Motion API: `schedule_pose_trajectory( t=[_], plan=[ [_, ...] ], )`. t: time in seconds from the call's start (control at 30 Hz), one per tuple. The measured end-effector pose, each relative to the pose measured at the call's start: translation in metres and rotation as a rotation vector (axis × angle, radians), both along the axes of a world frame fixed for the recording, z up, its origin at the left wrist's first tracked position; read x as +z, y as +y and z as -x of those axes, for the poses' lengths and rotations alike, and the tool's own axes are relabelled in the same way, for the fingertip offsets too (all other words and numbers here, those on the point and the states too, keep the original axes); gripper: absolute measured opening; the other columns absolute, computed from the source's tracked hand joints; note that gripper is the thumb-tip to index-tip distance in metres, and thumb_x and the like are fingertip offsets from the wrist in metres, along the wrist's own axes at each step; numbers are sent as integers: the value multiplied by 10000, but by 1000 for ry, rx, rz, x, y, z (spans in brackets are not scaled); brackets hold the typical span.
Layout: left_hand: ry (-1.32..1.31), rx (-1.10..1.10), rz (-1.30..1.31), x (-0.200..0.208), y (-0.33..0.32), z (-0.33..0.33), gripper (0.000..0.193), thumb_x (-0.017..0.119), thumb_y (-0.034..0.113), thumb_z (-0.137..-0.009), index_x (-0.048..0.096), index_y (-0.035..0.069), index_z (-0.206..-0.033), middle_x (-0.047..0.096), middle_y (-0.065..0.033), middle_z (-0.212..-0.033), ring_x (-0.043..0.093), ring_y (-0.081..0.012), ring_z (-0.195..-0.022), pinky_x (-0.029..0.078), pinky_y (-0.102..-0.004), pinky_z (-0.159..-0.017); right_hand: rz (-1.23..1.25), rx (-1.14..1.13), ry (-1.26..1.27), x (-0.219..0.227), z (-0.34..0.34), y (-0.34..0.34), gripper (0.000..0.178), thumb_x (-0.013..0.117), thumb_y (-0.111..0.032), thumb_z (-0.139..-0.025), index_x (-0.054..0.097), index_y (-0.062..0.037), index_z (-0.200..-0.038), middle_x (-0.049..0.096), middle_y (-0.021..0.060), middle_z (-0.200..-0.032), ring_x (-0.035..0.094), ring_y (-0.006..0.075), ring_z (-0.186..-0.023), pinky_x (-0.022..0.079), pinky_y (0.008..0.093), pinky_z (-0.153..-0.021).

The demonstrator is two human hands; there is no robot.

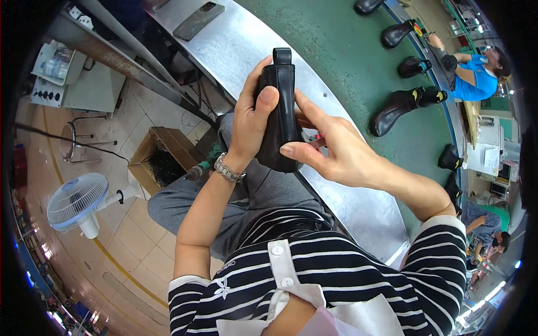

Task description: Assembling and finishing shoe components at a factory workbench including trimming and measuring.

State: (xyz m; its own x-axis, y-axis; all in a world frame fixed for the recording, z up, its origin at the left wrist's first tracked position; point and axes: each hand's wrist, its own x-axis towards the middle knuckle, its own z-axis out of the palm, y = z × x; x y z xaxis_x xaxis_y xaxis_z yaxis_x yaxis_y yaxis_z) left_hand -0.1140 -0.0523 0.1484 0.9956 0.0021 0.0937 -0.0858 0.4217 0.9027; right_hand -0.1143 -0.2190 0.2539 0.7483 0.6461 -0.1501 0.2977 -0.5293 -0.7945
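Note:
A black boot (282,112) is held upright in front of me, its back seam and pull loop facing the camera. My left hand (250,120) wraps around its left side, thumb pressed on the leather; a metal watch sits on that wrist. My right hand (336,151) holds the boot's right side, thumb along the lower edge and fingers behind it. Something small and red shows between the right fingers and the boot; I cannot tell what it is.
A green conveyor belt (347,50) with a metal rim (235,45) carries several black boots (403,106). A phone (198,20) lies on the rim. A person in blue (473,75) works across the belt. A cardboard box (159,154) and a fan (78,201) stand on the floor at left.

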Motion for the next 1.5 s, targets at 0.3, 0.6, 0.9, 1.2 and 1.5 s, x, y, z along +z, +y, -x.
schedule_pose_trajectory(
  t=[0.3,0.6,0.9,1.2,1.5],
  plan=[
    [63,-26,68,0,3,-7,500,500,452,-995,462,78,-1325,573,7,-1008,568,-36,-860,508,-191,-739,92,-126,-13,-9,9,6,923,791,-318,-780,285,-13,-1489,598,220,-1249,612,298,-1137,536,361,-823],
    [167,-129,98,-3,17,-5,787,504,620,-923,320,73,-1458,563,-46,-1114,586,-91,-981,517,-234,-831,-270,-96,106,-36,11,-11,1012,861,-314,-700,301,-71,-1507,466,130,-1438,462,238,-1299,423,408,-1023],
    [19,-133,21,-3,10,13,937,619,530,-900,105,100,-1554,401,-112,-1433,478,-182,-1217,434,-302,-1000,-389,-144,501,-22,-25,-10,967,829,-278,-759,266,-81,-1520,431,164,-1436,481,258,-1247,435,405,-1019],
    [-4,-69,62,-2,-4,6,856,631,431,-923,152,99,-1550,451,-116,-1379,517,-169,-1160,467,-299,-955,-241,17,404,0,-39,-6,907,800,-282,-781,302,-3,-1486,499,195,-1364,531,287,-1189,449,412,-993],
    [142,-171,146,-9,16,-18,891,576,504,-934,58,135,-1559,406,-108,-1436,523,-195,-1210,476,-316,-980,-243,-176,79,-29,-37,7,750,702,-365,-866,399,48,-1415,618,232,-1203,643,246,-1054,509,341,-883]
  ],
)
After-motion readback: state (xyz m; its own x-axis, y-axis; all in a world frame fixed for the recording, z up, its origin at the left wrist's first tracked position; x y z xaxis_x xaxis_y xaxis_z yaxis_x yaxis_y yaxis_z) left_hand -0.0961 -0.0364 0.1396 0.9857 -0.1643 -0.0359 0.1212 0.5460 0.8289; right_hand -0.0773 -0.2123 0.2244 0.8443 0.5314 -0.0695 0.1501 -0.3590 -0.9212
